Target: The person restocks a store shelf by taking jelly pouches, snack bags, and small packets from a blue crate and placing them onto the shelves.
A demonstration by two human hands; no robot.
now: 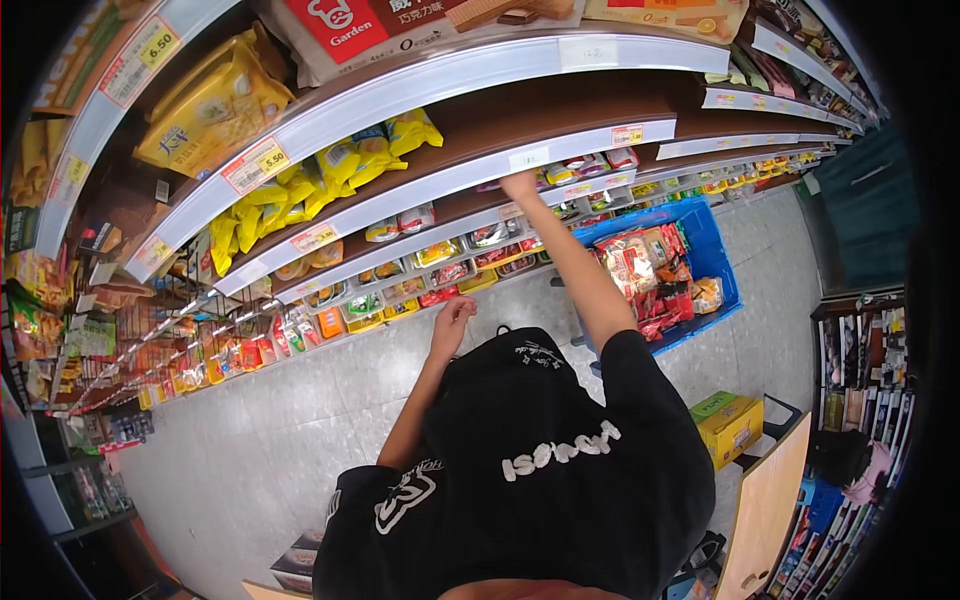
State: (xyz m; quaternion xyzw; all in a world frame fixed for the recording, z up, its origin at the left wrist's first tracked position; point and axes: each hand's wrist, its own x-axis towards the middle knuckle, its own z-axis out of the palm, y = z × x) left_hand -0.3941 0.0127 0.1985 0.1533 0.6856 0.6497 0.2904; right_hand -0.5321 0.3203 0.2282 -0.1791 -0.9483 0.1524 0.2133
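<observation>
My right hand [519, 186] reaches into a shelf, just under the price rail [530, 157]. Its fingers are hidden there, so I cannot see whether they hold anything. Small packaged snacks [575, 172] lie on that shelf to the right of the hand. My left hand [457, 316] hangs in the air in front of the lower shelves, its fingers loosely bent and apart, with nothing visible in them. Bins of small wrapped snacks [437, 253] line the shelf beyond it.
A blue crate [722, 262] on the floor at right holds several red snack bags [668, 300]. Yellow packets [340, 160] stand on the shelf at left. A yellow-green box [732, 440] and a wooden board [765, 515] are at lower right. Grey tiled floor [250, 440] spreads at left.
</observation>
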